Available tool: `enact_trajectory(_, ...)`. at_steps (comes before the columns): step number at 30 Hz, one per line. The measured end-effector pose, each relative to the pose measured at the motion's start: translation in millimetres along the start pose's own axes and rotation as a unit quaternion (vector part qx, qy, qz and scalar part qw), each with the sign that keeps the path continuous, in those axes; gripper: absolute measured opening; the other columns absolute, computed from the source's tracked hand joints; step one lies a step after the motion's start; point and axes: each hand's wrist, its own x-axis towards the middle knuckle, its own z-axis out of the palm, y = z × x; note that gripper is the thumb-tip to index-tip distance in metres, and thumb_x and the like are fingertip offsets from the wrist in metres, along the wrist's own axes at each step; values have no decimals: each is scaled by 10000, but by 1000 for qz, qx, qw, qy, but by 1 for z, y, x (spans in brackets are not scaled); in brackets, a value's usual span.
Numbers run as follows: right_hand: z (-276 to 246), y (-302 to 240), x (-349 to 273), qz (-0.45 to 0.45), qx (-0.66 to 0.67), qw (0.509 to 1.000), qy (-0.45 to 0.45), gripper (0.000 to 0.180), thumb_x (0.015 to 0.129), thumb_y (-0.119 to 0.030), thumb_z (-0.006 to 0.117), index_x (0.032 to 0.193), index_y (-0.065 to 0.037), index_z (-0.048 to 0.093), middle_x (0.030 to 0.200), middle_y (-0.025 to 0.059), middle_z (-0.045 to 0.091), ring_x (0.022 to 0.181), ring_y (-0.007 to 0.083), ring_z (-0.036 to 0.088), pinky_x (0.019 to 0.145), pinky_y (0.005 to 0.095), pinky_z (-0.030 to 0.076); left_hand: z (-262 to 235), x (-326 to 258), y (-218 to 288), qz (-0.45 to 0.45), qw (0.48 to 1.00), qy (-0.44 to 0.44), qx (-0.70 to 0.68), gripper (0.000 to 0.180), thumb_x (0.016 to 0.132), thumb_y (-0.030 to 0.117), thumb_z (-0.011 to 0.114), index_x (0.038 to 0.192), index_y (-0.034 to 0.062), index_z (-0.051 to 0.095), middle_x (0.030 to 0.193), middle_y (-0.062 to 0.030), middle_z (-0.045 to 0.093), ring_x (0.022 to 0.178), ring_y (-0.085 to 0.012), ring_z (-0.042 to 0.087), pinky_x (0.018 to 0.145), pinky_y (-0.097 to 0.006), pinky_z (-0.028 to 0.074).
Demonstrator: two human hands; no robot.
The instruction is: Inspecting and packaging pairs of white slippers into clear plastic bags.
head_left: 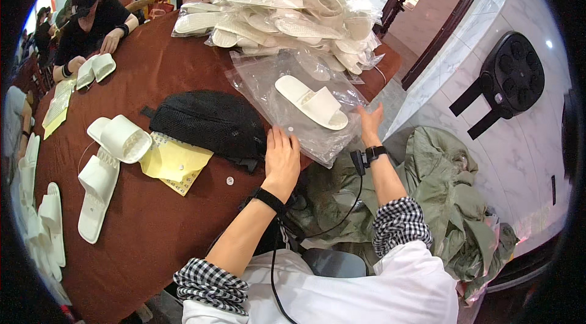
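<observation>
Pressing flat at centre, I log my left hand point(282, 156), fingers spread, on a clear plastic bag point(305, 104) holding one white slipper point(311, 102). My right hand point(370, 122), open, touches the bag's 3 o'clock edge. Further off at 12 o'clock: bagged slipper pile point(287, 10); at 9 o'clock: black mesh bag point(210, 121).

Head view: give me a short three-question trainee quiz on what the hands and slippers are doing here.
1. True or false: the left hand lies flat on the clear plastic bag.
2. What lies on that bag? A) black mesh bag B) white slipper C) yellow sheet
3. Which hand is raised at the bag's far edge, fingers spread?

Key: 1 true. 2 B, the white slipper. 3 the right hand.
</observation>
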Motion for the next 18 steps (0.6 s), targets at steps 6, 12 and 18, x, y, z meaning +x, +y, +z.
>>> enact_trajectory(6, 35, -115, -79, -437, -219, 829, -271, 485, 859, -172, 713, 1329, -95, 620, 1373, 133, 600, 1314, 335, 509, 1138, 456, 359, 5, -6, -8, -44, 999, 28, -17, 524, 915, 187, 583, 1390, -27, 524, 1398, -249, 526, 1406, -380, 394, 1182, -505, 294)
enact_trajectory(12, 60, -87, -123, -511, -411, 624, -426, 394, 916, -251, 691, 1304, -192, 658, 1383, 35, 610, 1468, 369, 343, 1172, 604, 277, -13, -15, -17, -21, 997, 47, -50, 395, 880, 164, 605, 1218, -35, 644, 1318, -159, 558, 1309, -308, 465, 1140, -446, 353)
enact_trajectory(18, 58, -84, -122, -507, -410, 633, -417, 409, 911, -256, 694, 1312, -186, 653, 1392, 37, 600, 1483, 376, 312, 1168, 628, 257, -32, -78, -21, 46, 965, 155, -204, 359, 867, 125, 657, 1182, -47, 650, 1294, -183, 594, 1358, -356, 466, 1190, -498, 320)
